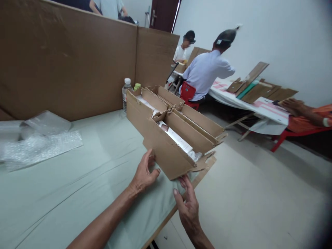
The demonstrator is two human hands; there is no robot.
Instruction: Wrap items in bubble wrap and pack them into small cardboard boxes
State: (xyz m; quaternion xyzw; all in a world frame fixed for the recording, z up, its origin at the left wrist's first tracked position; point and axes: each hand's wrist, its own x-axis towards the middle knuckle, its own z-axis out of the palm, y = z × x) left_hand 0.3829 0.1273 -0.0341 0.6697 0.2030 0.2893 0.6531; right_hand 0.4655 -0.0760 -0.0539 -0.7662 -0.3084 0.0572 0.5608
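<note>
Several open cardboard boxes (166,148) stand side by side at the right end of the table. In the nearest one lies a white carton (178,140) with some bubble wrap at its end. Against the long near side of that box my left hand (145,173) rests its fingertips, thumb apart from the fingers. By the box's lower front corner is my right hand (187,199), its fingers stretched toward the bottom edge and the thumb spread. Neither hand is closed round anything. The tips of the right fingers are partly hidden under the cardboard.
Bubble wrap (44,147) lies on the left of the green-covered table (103,152). A tall cardboard screen (70,58) borders the back. Behind the boxes stands a water bottle (126,93) beside a green-capped one. Other people sit at a white table (233,97) beyond.
</note>
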